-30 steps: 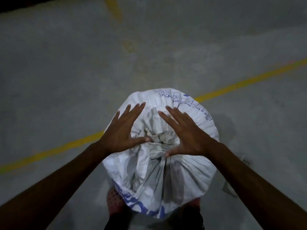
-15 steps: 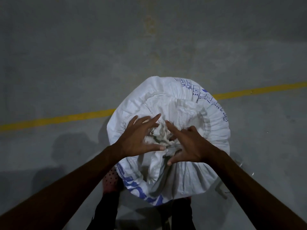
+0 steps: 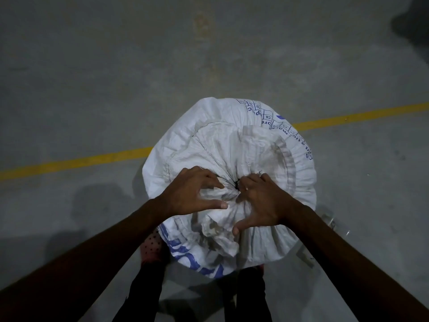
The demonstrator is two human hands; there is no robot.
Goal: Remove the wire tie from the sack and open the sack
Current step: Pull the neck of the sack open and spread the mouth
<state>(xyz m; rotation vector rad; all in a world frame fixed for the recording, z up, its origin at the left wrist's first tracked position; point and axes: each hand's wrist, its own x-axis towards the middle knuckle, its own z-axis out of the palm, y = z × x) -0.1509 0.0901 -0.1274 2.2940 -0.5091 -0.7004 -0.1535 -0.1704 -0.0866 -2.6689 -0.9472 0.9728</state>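
A view from above, looking down over a person's two bare forearms at a large white woven sack (image 3: 232, 145) standing upright on a grey concrete floor (image 3: 92, 66). The sack is full and rounded, but its contents are hidden, because the mouth is gathered shut into tight pleats that run inward to one dark knot at the middle of the top. That knot, a small black twist that appears to be the wire tie (image 3: 237, 182), sits between the two hands; it is too small and dark to make out in detail. The left hand (image 3: 192, 194) rests on the gathered cloth just left of the knot, fingers curled down and pinching into the pleats, thumb stretched out along the fabric below. The right hand (image 3: 260, 201) lies just right of the knot, its curled fingertips (image 3: 243, 182) touching the fabric right at the tie, its thumb splayed toward the person; whether they actually grasp the wire cannot be told. Blue printed lettering runs along the sack's far right edge and its near lower edge. A yellow painted line (image 3: 81, 161) crosses the floor behind the sack. Near the bottom, the person's dark trouser legs (image 3: 144, 293) stand beside the sack's base.
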